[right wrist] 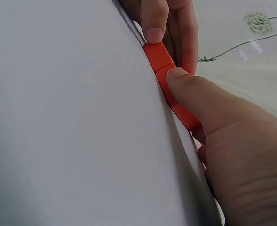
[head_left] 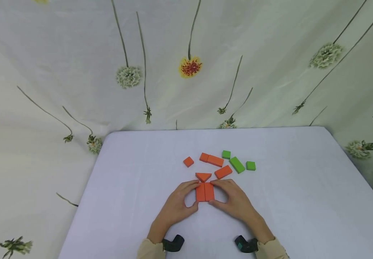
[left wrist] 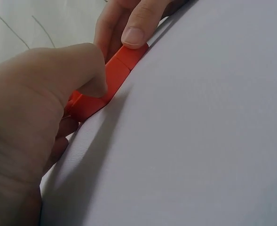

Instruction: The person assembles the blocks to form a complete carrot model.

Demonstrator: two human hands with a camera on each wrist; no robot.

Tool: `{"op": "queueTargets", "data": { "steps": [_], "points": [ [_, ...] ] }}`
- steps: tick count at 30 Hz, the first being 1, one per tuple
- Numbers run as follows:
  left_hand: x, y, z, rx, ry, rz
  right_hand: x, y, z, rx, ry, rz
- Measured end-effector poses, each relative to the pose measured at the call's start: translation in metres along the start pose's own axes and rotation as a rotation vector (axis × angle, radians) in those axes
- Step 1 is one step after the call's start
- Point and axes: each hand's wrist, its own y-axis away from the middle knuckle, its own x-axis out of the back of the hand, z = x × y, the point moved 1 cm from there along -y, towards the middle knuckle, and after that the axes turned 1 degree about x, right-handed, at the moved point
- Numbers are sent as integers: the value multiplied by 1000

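Note:
Two orange rectangular blocks lie flat, long sides together, on the white table: a left block and a right block. My left hand grips the left block, thumb at its near end and fingers at its far end. The right block is held the same way by my right hand. Just beyond the pair lies an orange triangular block, close to the fingertips. In the left wrist view, the left thumb partly hides the orange blocks. The right thumb presses on orange in the right wrist view.
Farther back lie an orange cube, other orange blocks and a tilted orange block. To their right are a green rectangular block and two green cubes. A flowered cloth hangs behind the table.

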Motion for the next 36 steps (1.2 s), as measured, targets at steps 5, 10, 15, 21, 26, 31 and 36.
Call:
{"op": "queueTargets", "data": {
  "steps": [5, 10, 15, 21, 26, 31, 36],
  "points": [
    [1, 1, 1, 15, 6, -7, -1, 0, -2, -4, 7, 2],
    [2, 3, 2, -8, -2, 25, -1, 0, -3, 6, 3, -1],
    [2, 1, 0, -73, -60, 101, 0, -1, -3, 11, 6, -7],
    [1, -1, -2, -80, -84, 120, 1, -1, -1, 19, -49, 38],
    [-1, -1, -2, -62, -114, 98, 3, -2, 1, 8, -60, 118],
    [-2, -1, -4, -45, -130, 87, 6, -6, 2, -47, -18, 228],
    [-3, -1, -6, -36, -123, 80, 9, -13, 5, -165, 39, 270]
  ]
}}
